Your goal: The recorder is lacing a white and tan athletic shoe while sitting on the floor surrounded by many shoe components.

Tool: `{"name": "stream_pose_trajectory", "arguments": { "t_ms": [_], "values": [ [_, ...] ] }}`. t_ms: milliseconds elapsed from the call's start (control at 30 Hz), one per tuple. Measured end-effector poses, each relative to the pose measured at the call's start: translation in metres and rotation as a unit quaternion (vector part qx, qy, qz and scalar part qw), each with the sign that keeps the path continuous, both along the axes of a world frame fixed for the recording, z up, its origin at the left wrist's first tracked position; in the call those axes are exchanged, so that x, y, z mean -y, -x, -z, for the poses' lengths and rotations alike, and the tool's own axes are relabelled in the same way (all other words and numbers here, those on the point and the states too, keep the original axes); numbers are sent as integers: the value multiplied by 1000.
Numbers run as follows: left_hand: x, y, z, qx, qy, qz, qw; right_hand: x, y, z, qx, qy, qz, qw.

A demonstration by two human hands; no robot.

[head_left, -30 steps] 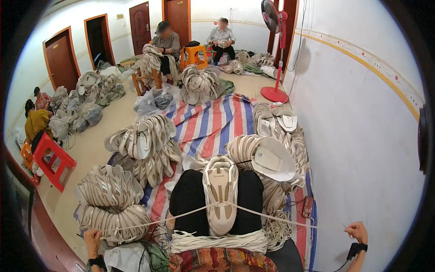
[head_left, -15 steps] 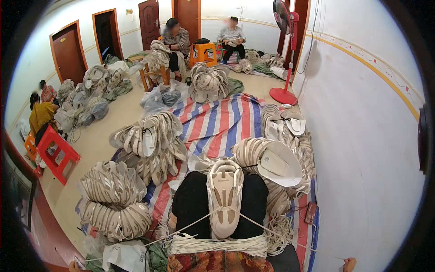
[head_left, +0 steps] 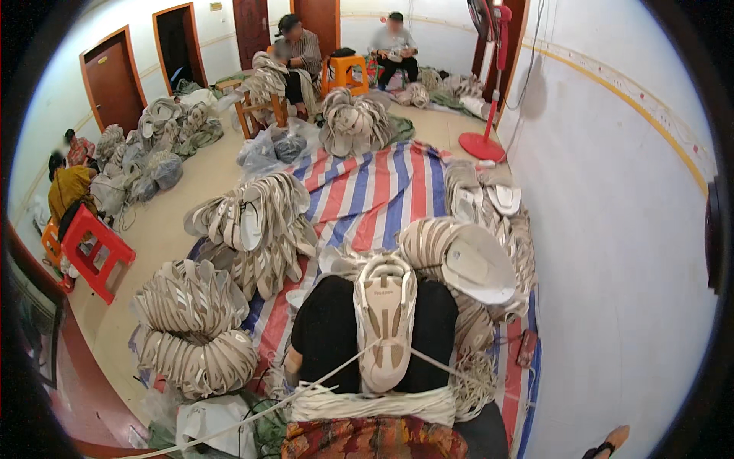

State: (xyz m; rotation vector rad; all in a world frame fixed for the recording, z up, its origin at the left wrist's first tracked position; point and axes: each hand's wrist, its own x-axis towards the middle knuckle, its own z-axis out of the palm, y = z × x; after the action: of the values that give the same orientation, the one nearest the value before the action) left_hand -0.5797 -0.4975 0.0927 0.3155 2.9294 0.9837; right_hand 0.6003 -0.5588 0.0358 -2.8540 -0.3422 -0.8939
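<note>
A beige and white shoe upper (head_left: 384, 329) lies on my lap between my black-trousered knees, toe toward me. A pale shoelace (head_left: 306, 392) is threaded through its front eyelets. One end runs taut to the lower left and out of the picture, where my left hand is out of view. The other end stretches toward my right hand (head_left: 618, 437) at the lower right edge, which looks closed on it; the fingers are only partly visible. A bundle of loose pale laces (head_left: 375, 405) rests across my lap, over a red-brown patterned cloth (head_left: 367, 440).
Stacked shoe uppers stand left (head_left: 195, 363) and right (head_left: 459, 264) on a striped tarp (head_left: 359, 187). A red stool (head_left: 98, 252) is at the left, a red fan (head_left: 483, 145) by the right wall. Several people sit further off among piles of uppers. A small dark red object (head_left: 527, 348) lies at right.
My left hand has gone out of view past the lower left edge. My right hand has shifted outward to the right. The view has tilted slightly; the shoe upper stays on my lap.
</note>
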Motion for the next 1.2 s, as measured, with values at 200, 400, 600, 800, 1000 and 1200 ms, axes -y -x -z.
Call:
{"name": "stream_pose_trajectory", "arguments": {
  "t_ms": [200,400,600,800,1000,1200],
  "values": [
    [-37,48,6,-547,212,189,787,43,23,-15,112,-25,48,992],
    [-130,101,14,-463,90,134,872,71,25,-77,40,316,110,942],
    [-175,95,-11,-216,-35,205,954,41,68,-174,37,165,341,925],
    [-202,33,-19,-330,163,250,896,61,39,-173,130,137,261,947],
    [-234,-23,19,-233,-165,324,902,11,63,-99,87,102,79,988],
    [-316,-65,48,42,-474,439,762,-146,174,-55,-114,-202,-278,932]
  ]
}}
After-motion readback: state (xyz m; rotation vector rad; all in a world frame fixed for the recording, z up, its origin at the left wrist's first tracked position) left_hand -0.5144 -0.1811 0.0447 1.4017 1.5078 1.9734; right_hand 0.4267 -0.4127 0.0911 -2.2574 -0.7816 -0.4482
